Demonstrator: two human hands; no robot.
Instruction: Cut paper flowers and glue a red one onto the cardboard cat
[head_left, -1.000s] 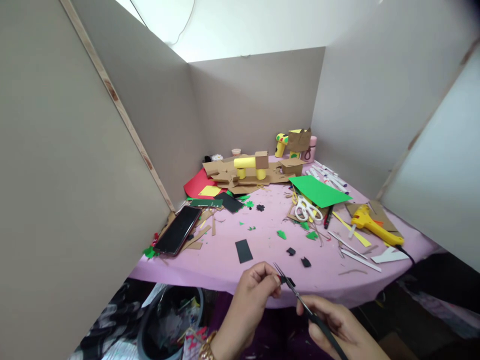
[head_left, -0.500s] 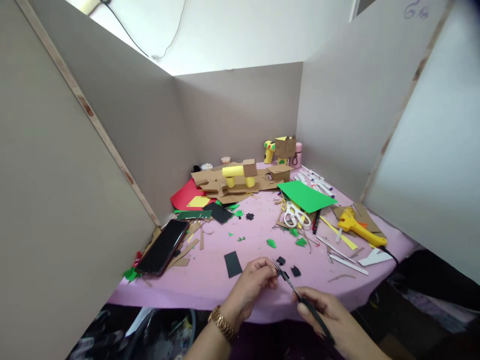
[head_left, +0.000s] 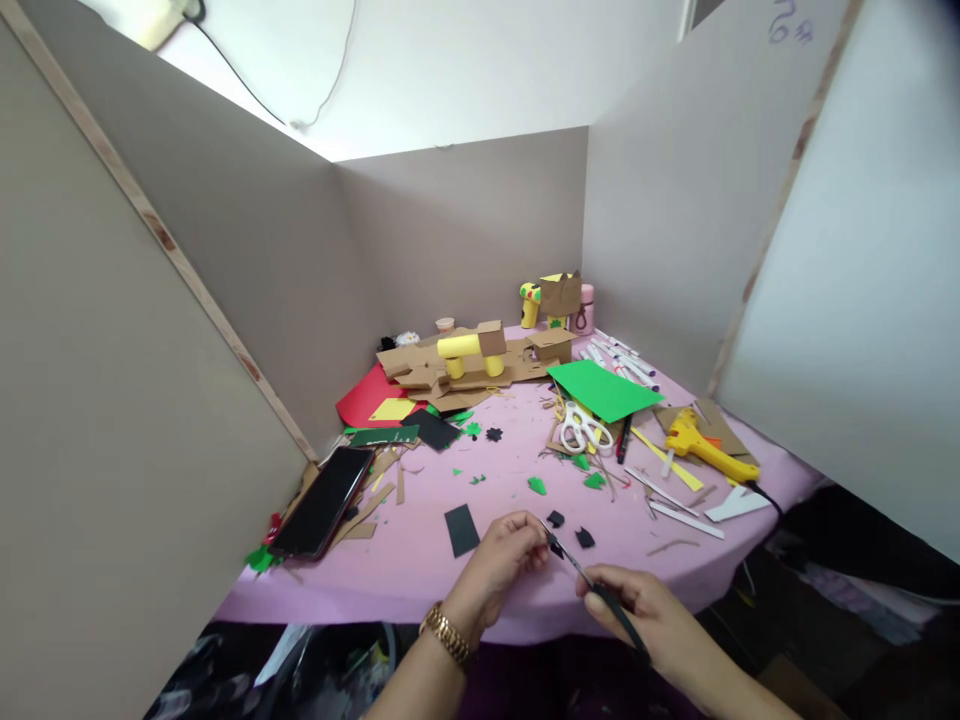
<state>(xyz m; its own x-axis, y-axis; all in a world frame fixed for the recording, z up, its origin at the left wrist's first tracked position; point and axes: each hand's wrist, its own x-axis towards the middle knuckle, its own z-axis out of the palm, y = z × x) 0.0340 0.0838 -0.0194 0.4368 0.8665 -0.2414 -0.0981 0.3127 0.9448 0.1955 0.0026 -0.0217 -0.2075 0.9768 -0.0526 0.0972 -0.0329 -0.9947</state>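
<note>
Near the table's front edge, my left hand point(head_left: 512, 553) is closed in a pinch. A small dark piece point(head_left: 556, 549) shows at its fingertips, mostly hidden by the fingers and blades. My right hand point(head_left: 637, 610) is wrapped round the dark handles of a pair of scissors point(head_left: 579, 570), whose blades point up and left to the left fingertips. Just beyond the blades lie small black paper cut-outs point(head_left: 585, 538). To the left of my left hand, a black paper rectangle point(head_left: 461, 530) lies flat on the pink cloth.
A yellow glue gun point(head_left: 705, 447), white-handled scissors point(head_left: 585, 428) and a green sheet point(head_left: 606, 389) lie on the right. A phone point(head_left: 322, 502) rests at left. A yellow tube figure with a cardboard head point(head_left: 471, 347) stands at the back. Partition walls point(head_left: 465, 225) enclose the table.
The whole view has shifted slightly, so the table's things appear a little further left. Both hands keep nearly the same pose, with the scissors still at the left fingertips.
</note>
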